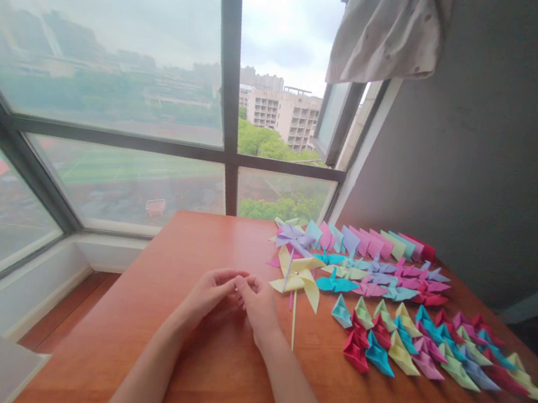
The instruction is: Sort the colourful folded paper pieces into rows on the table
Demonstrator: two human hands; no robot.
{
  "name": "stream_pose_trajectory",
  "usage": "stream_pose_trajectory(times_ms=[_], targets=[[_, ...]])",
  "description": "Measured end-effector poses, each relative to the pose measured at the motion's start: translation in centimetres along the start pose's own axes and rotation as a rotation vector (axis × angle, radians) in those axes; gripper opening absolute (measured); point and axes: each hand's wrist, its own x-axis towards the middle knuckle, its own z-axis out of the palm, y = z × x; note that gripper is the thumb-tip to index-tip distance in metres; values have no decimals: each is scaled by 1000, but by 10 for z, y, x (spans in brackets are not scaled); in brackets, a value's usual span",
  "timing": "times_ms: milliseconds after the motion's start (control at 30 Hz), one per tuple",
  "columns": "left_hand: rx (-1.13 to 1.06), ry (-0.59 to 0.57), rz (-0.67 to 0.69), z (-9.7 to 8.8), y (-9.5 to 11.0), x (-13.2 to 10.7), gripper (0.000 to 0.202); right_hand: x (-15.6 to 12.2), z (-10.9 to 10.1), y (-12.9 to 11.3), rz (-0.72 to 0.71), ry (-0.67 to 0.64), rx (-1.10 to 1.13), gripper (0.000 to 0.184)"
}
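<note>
My left hand (209, 291) and my right hand (259, 304) rest together on the wooden table (139, 323). Their curled fingers meet and touch at the tips, and no object shows between them. The undersides of the fingers are hidden. Just right of my right hand lies a pale yellow paper pinwheel (297, 276) on a thin stick. Behind it is a lavender pinwheel (296, 238), partly overlapping other pinwheels at the back.
Rows of colourful paper boats (402, 354) cover the table's right side. Behind them stand paper cranes (336, 282), then a line of upright folded paper pieces (368, 243). Windows (131, 73) border the far side, a grey wall (482, 159) the right. A curtain (388, 34) hangs above.
</note>
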Motion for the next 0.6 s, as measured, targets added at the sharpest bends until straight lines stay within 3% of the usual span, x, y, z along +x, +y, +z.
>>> stream_pose_trajectory(times_ms=[600], targets=[[33,-33,64,1,-4,2,45,3,-2,0,-13,86,76,35]])
